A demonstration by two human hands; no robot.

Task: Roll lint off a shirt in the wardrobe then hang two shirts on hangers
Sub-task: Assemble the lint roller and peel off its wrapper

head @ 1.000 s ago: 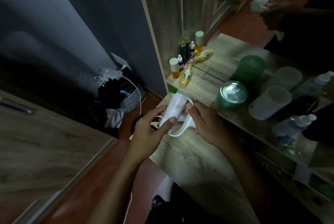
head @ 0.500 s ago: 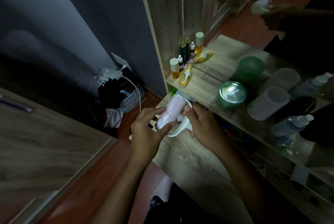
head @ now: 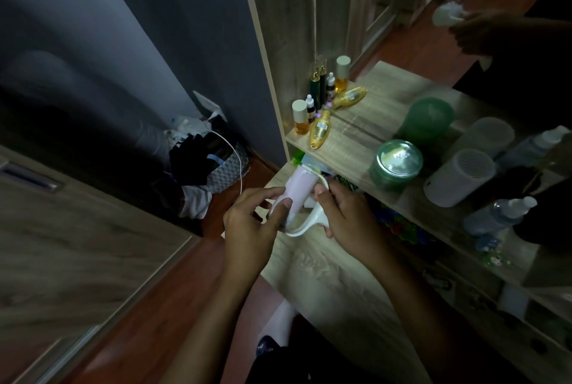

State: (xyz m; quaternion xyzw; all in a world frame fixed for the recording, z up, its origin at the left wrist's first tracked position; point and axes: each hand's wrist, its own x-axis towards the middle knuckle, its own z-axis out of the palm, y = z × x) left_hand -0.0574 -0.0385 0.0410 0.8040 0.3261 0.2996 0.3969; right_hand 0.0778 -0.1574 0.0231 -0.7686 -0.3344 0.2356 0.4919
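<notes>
Right hand (head: 346,222) wraps the white handle of the lint roller (head: 298,190), and left hand (head: 250,229) pinches its pink roll, thumb on top, just above the wooden table (head: 325,284). If that thumb is peeling a sheet, I'd expect it to tear crooked or cling to the hand. The roll's long axis runs near-left to far-right, its far end aimed under the shelf (head: 349,148) holding a gold bottle (head: 320,133).
</notes>
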